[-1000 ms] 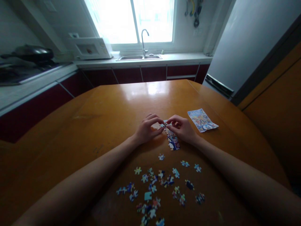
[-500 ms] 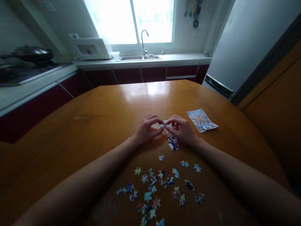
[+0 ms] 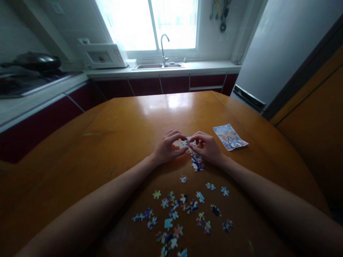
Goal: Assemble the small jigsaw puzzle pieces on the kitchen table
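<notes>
A narrow strip of joined jigsaw puzzle pieces [image 3: 197, 165] lies on the wooden table, its upper part half covered by my fingers. My left hand [image 3: 169, 146] comes at it from the left, thumb and forefinger curved round a puzzle piece [image 3: 184, 143] at the strip's left edge. From the other side my right hand [image 3: 205, 145] pinches at the same spot, its thumb and forefinger almost meeting the left fingertips. The fingers hide much of that piece. One loose puzzle piece [image 3: 183, 179] sits just below the strip.
Many loose puzzle pieces [image 3: 168, 223] are scattered between my forearms on the table [image 3: 128, 121]. A creased picture sheet [image 3: 230, 137] lies right of my right hand. Beyond the table are a sink [image 3: 148, 66], a microwave [image 3: 103, 56], a pan [image 3: 37, 61] and a fridge [image 3: 270, 50].
My fingertips have shifted very slightly at the strip, the left thumb edging to the right. The loose pieces and the picture sheet stay where they were.
</notes>
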`<state>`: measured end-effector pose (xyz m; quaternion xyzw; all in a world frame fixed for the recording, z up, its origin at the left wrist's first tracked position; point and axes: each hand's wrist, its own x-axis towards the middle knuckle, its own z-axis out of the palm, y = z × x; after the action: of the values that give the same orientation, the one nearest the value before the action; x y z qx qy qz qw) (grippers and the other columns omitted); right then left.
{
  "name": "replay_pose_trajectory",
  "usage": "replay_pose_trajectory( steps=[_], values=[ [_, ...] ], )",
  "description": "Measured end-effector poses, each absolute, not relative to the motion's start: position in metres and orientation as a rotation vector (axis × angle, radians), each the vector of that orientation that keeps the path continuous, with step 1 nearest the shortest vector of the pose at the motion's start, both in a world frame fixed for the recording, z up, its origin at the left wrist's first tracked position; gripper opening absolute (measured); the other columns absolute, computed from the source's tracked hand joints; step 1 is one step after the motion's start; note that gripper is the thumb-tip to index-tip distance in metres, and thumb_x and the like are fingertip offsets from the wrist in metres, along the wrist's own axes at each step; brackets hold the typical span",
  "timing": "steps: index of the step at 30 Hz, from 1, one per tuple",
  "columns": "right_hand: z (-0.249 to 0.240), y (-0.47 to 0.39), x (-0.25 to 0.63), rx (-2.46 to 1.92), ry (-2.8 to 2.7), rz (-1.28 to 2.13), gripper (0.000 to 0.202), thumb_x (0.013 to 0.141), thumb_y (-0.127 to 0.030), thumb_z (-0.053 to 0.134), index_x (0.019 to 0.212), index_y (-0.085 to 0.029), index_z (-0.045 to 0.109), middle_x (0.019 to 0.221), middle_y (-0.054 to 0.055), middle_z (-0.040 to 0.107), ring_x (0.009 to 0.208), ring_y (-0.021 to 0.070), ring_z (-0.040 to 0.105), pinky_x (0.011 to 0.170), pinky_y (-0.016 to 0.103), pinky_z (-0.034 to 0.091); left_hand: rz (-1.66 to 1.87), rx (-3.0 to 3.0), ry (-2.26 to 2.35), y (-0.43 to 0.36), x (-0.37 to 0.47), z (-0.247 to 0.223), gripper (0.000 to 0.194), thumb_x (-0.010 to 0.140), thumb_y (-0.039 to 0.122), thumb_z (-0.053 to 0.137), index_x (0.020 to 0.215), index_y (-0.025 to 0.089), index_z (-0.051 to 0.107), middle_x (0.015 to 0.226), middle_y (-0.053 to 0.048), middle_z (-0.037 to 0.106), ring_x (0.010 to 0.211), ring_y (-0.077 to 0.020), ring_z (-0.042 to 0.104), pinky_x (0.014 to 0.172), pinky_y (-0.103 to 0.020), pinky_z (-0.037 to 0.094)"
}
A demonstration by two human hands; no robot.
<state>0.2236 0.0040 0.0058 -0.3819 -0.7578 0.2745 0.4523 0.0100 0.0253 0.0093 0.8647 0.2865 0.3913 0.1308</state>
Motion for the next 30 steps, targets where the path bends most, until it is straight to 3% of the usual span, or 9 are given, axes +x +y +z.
replay_pose_trajectory(
  steps=[19, 30],
  values=[
    [-0.002, 0.007, 0.224, -0.925, -1.909, 0.653, 0.005, 0.082, -0.021, 0.070, 0.087, -0.019, 0.068, 0.082, 0.001, 0.060, 0.069, 0.0129, 0.051, 0.059, 0.027, 0.040, 1.138, 2.536, 0.812, 0.026, 0.011, 0.009, 0.016, 0.085, 0.031, 0.072, 0.096, 0.020, 0.069, 0.086, -0.004, 0.066, 0.086, -0.0181, 0.058, 0.078, -0.033, 0.048],
    [-0.006, 0.010, 0.224, -0.976, -1.956, 0.632, 0.004, 0.082, -0.022, 0.071, 0.084, -0.019, 0.068, 0.077, 0.000, 0.057, 0.065, 0.0124, 0.046, 0.058, 0.026, 0.036, 1.072, 2.556, 0.838, 0.028, 0.009, 0.005, 0.017, 0.084, 0.030, 0.073, 0.098, 0.021, 0.070, 0.098, -0.005, 0.068, 0.097, -0.0205, 0.057, 0.086, -0.036, 0.049]
  ],
)
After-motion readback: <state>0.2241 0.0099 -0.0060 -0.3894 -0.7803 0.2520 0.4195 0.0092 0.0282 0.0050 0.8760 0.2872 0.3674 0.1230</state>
